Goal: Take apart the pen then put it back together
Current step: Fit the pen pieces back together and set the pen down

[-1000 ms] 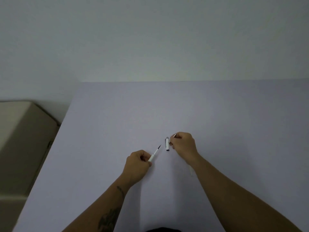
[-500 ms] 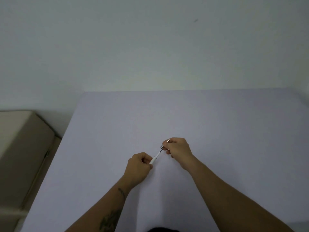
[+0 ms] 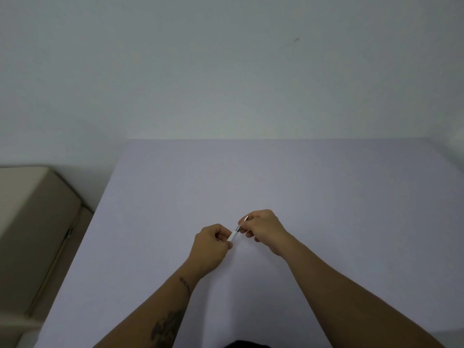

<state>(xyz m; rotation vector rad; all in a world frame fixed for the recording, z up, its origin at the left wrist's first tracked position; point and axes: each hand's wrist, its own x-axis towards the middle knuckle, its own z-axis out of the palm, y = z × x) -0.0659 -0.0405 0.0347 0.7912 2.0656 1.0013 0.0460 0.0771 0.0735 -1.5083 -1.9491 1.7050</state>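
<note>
Both hands hold a thin white pen above the lilac table [image 3: 251,177]. My left hand [image 3: 212,243] is closed around the white pen barrel [image 3: 232,236], which slants up to the right. My right hand [image 3: 263,228] pinches the pen cap [image 3: 243,222], whose metal clip shows above the fingers. The cap sits over the barrel's tip end, and the tip itself is hidden. How far the cap is pushed on I cannot tell.
A beige cushioned seat [image 3: 32,222] stands left of the table's left edge. A plain pale wall [image 3: 226,71] rises behind the table's far edge. My forearms reach in from the bottom of the view.
A second ago the cap and the barrel were apart with the dark tip bare. My right hand has brought the cap onto the tip, and both hands have closed together.
</note>
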